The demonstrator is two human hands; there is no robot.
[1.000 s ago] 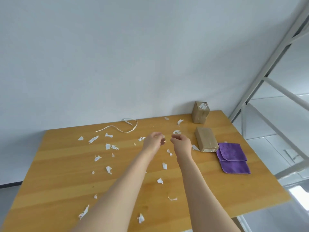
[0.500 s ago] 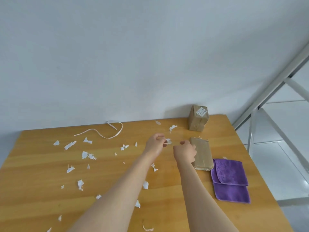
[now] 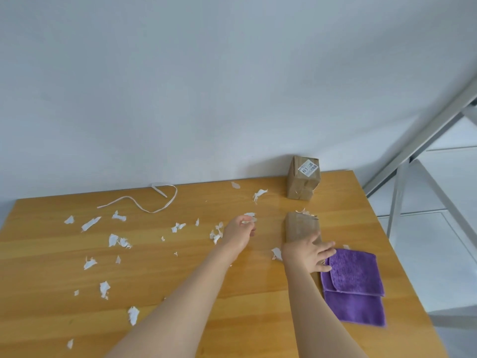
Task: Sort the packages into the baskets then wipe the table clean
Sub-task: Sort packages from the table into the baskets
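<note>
Head view: the right hand (image 3: 307,254) rests straight, spread fingers on the near end of the flat package (image 3: 300,226). Its long axis runs near-to-far beside the table's (image 3: 180,293) right edge, so this hand is nearer than the left hand (image 3: 238,232), which pinches a scrap (image 3: 247,222) in curled fingers. A second package (image 3: 304,178) stands at the far right corner by the wall, the cloth (image 3: 353,275) lies just right of the right hand, torn paper (image 3: 90,223) and a strip (image 3: 154,202) litter the left and middle, a metal frame (image 3: 413,125) rises rightward, and no basket shows.
</note>
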